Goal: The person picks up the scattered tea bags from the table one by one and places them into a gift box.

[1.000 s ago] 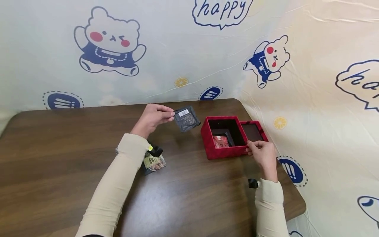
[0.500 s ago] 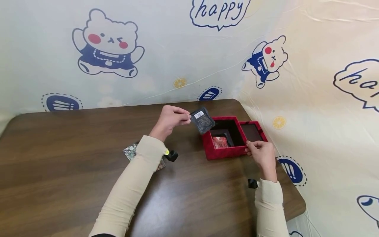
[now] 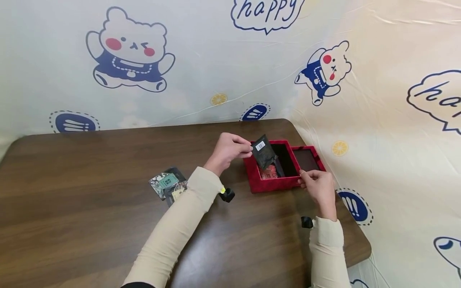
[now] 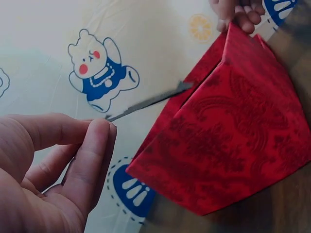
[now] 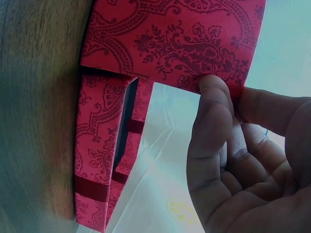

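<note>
A black sachet (image 3: 264,153) with a white barcode label is pinched at its corner by my left hand (image 3: 230,151). It hangs over the open top of a red patterned box (image 3: 275,185); the left wrist view shows it edge-on at the rim. Inside the box lies a red sachet (image 3: 268,172), partly covered in the head view. My right hand (image 3: 318,188) pinches the box's near right corner between thumb and fingers, also seen in the right wrist view, where the box wall (image 5: 180,43) fills the top.
The red box lid (image 3: 308,159) lies hollow side up against the box's right side. Several printed sachets (image 3: 167,182) lie left of centre on the brown wooden table (image 3: 90,208), partly behind my left sleeve. A patterned cloth (image 3: 201,60) hangs behind the table.
My left hand has carried the black sachet rightward, from beside the box to over its opening. The sachets on the table have come into view behind the sleeve. My right hand stays at the box corner.
</note>
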Demonstrator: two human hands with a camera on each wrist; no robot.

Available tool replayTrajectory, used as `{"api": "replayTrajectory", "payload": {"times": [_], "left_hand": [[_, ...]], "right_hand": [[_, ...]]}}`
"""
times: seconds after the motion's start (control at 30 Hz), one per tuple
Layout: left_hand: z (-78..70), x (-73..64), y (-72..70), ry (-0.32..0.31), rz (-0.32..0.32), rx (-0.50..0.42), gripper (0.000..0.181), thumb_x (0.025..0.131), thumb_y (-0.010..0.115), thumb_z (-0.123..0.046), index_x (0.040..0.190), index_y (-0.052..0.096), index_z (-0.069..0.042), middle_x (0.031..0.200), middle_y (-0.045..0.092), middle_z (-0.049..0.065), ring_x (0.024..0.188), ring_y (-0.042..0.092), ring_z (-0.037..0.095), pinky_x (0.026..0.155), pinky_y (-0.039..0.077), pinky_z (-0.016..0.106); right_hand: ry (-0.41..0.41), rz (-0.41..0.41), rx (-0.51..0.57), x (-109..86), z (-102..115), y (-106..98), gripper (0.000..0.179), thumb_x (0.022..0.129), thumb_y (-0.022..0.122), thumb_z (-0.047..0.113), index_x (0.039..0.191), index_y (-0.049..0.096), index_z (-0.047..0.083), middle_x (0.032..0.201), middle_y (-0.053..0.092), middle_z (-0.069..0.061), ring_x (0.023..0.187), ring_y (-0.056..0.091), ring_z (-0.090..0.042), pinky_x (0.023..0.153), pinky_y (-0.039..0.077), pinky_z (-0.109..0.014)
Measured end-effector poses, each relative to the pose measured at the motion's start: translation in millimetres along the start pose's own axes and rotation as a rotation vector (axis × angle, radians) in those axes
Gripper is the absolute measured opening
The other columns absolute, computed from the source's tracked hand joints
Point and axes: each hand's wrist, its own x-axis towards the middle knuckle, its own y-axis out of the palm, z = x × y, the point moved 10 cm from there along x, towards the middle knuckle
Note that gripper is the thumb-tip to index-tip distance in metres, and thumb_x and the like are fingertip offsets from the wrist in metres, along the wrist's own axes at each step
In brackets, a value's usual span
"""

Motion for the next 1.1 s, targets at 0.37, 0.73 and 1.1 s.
{"api": "replayTrajectory", "payload": {"times": [0.37,0.73,1.1], "left_hand": [[10.9,5.8,14.7,-0.008,0.006,0.09,0.01,0.087,0.078,-0.002,0.096,0.077,0.003,0.1,0.067,0.018,0.078,0.074,0.023,0.074,0.061,0.031],[15.8,8.7,19.3,0.015,0.001,0.142,0.016,0.083,0.081,0.001,0.098,0.076,0.007,0.096,0.068,0.019,0.073,0.074,0.022,0.068,0.061,0.027],[16.6,11.5,19.6,-0.022,-0.012,0.203,0.015,0.084,0.081,-0.001,0.098,0.077,0.003,0.098,0.067,0.017,0.072,0.074,0.021,0.068,0.06,0.026]], "right_hand": [[-0.013,-0.005,-0.025,2.6,4,0,0.032,0.099,0.068,0.029,0.095,0.077,-0.001,0.082,0.073,-0.014,0.067,0.071,-0.021,0.064,0.06,-0.025],[-0.046,-0.006,-0.032,3.5,8,5,0.033,0.099,0.067,0.029,0.091,0.077,-0.001,0.081,0.074,-0.015,0.065,0.07,-0.017,0.062,0.059,-0.024],[-0.015,0.012,-0.009,3.8,5,5,0.034,0.098,0.068,0.032,0.093,0.077,0.0,0.082,0.073,-0.014,0.074,0.072,-0.028,0.066,0.061,-0.027]]}}
